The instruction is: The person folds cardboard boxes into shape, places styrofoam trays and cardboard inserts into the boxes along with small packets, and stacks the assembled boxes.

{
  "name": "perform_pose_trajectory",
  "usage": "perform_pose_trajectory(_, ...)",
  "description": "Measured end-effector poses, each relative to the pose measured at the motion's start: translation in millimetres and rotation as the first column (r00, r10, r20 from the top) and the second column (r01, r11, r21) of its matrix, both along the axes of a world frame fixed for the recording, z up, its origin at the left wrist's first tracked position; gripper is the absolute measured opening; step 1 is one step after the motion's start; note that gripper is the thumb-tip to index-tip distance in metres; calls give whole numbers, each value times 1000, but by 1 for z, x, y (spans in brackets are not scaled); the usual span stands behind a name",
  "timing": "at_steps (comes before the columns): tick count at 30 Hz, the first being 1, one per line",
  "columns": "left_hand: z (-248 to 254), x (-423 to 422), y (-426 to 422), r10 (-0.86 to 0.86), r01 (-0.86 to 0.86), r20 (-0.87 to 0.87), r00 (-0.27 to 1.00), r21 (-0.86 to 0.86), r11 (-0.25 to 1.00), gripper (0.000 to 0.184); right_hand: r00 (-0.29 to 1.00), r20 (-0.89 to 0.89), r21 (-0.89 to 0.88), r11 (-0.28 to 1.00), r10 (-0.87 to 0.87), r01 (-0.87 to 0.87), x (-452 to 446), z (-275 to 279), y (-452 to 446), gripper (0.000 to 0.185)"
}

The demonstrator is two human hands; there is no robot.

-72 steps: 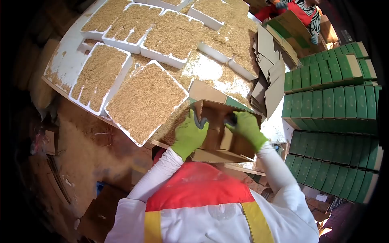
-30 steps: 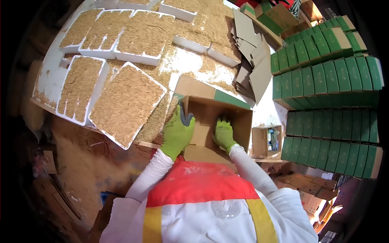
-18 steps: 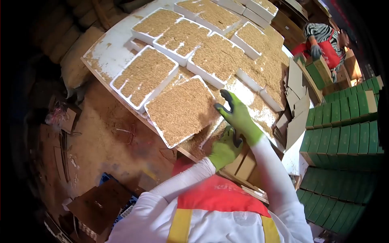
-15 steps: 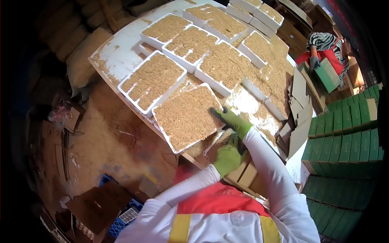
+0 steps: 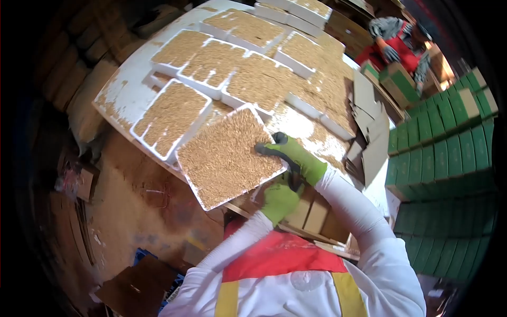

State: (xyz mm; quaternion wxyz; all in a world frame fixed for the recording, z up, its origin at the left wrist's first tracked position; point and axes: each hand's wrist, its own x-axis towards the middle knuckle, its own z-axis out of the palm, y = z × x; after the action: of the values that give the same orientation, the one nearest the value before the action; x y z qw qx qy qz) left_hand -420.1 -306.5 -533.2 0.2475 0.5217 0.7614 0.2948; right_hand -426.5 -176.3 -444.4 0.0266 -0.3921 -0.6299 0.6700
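Note:
A white tray [image 5: 232, 158] filled level with light brown grain-like material sits at the near side of the table, angled over its edge. My right hand [image 5: 298, 158], in a green glove with dark fingers, grips the tray's right side, its thumb over the filling and the other fingers round the rim. Just below the tray's right corner is my gloved left hand [image 5: 281, 198], close under the right one. Its fingers look curled, and what they hold, if anything, is hidden.
More filled white trays [image 5: 171, 119] stand on the white table [image 5: 119, 100], with loose grain among them. Flat cardboard pieces [image 5: 369, 132] lean at its right edge. Green boxes [image 5: 443, 164] are stacked at the right. Behind them a co-worker [image 5: 398, 50] handles a green box [image 5: 400, 84].
The view has shifted, with most things lower left in it. The tray has turned slightly, my right hand still on its side. The co-worker's green box has changed angle.

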Motion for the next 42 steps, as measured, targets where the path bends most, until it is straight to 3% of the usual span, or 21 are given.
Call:
perform_pose_trajectory(2,-9,4,-4,-177,177,-84,981,-14,984,56,979,-89,-42,983,-184,181,41,31,-5,68)
perform_pose_trajectory(3,-45,10,-3,-198,252,-263,944,190,949,54,948,-275,-139,982,-161,126,63,54,-7,65)
perform_pose_trajectory(4,-80,17,-3,-135,325,-457,879,367,872,53,915,-260,-170,947,-309,272,83,71,-18,60)
perform_pose_trajectory(6,-49,13,-13,-247,158,135,960,469,869,52,869,-235,-151,900,-435,409,134,78,-25,57)
perform_pose_trajectory(7,-17,9,-20,-286,62,424,859,470,881,52,850,-201,-137,873,-486,467,162,84,-31,56)
perform_pose_trajectory(9,39,-2,-33,-296,-106,856,425,371,922,52,771,-174,-110,791,-612,602,222,81,-49,54)
perform_pose_trajectory(11,-46,-12,-33,-419,-19,811,407,467,884,51,687,-170,-38,702,-706,712,271,74,-74,51)
perform_pose_trajectory(12,-36,-13,-21,-283,76,579,764,355,932,50,663,-155,22,668,-732,743,290,73,-87,50)
perform_pose_trajectory(13,-25,-13,-9,-164,125,214,963,185,975,51,672,-155,113,663,-724,740,308,66,-103,49)
perform_pose_trajectory(14,-35,-8,-3,-77,79,80,994,-11,997,51,682,-113,147,667,-723,731,318,63,-112,49)
perform_pose_trajectory(15,9,-11,3,27,25,318,948,-160,987,53,690,-69,179,672,-720,719,324,65,-120,49)
perform_pose_trajectory(18,-6,-6,4,10,12,313,950,-71,997,54,646,-157,5,654,-747,757,337,45,-137,52)
perform_pose_trajectory(19,23,-2,6,36,27,260,965,-235,972,55,623,-111,-8,628,-774,778,338,44,-138,55)
perform_pose_trajectory(23,-18,-3,3,-48,55,277,960,-18,998,53,651,-137,-17,659,-747,752,324,63,-140,49)
perform_pose_trajectory(28,-4,-11,5,-27,48,373,927,-47,998,48,640,-41,-11,641,-767,768,306,51,-124,49)
perform_pose_trajectory(32,-4,-14,4,-46,58,451,892,-14,998,46,779,82,245,770,-621,589,309,-5,-94,45)
perform_pose_trajectory(33,-2,-14,4,-52,50,445,894,16,999,46,770,388,584,781,-506,219,310,-15,-86,43)
perform_pose_trajectory(34,0,-13,2,-73,70,421,904,23,997,46,720,455,784,619,-525,-45,306,-34,-87,42)
perform_pose_trajectory(36,9,-9,3,-110,98,368,923,53,994,46,668,518,819,534,-533,-209,303,-39,-91,41)
perform_pose_trajectory(40,47,-3,12,-129,203,310,942,-221,954,44,568,619,778,525,-543,-346,292,-41,-91,37)
perform_pose_trajectory(42,10,-9,15,-151,183,245,958,-116,976,43,505,689,721,558,-519,-410,287,-39,-92,32)
